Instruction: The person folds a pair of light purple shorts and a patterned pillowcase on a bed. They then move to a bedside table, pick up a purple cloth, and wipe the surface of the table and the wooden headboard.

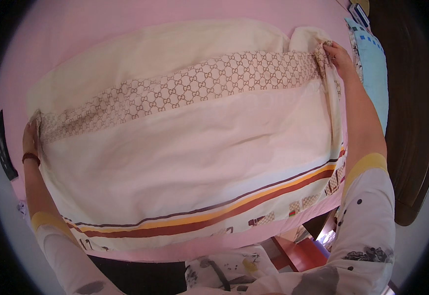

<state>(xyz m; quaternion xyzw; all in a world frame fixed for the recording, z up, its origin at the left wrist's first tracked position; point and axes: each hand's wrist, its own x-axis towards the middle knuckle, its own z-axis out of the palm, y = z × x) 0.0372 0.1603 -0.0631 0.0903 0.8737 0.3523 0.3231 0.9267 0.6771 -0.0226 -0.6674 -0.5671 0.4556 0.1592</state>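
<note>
A wide cream cloth, with a brown-patterned band and striped lower edge, lies folded over a pink bed sheet. At the far left, my left hand, with a dark bead bracelet at the wrist, grips the cloth at the end of the patterned band. My right hand pinches the bunched band at the upper right. Between my hands the band is stretched across, slanting up to the right. Beyond it lies a plain cream part of the cloth. Parts of my left fingers are hidden.
A light blue pillow is at the right, beside a dark wooden bed end. A small dark blue box stands at the top right. A black curved strip is at the left edge. Below the bed is a red object.
</note>
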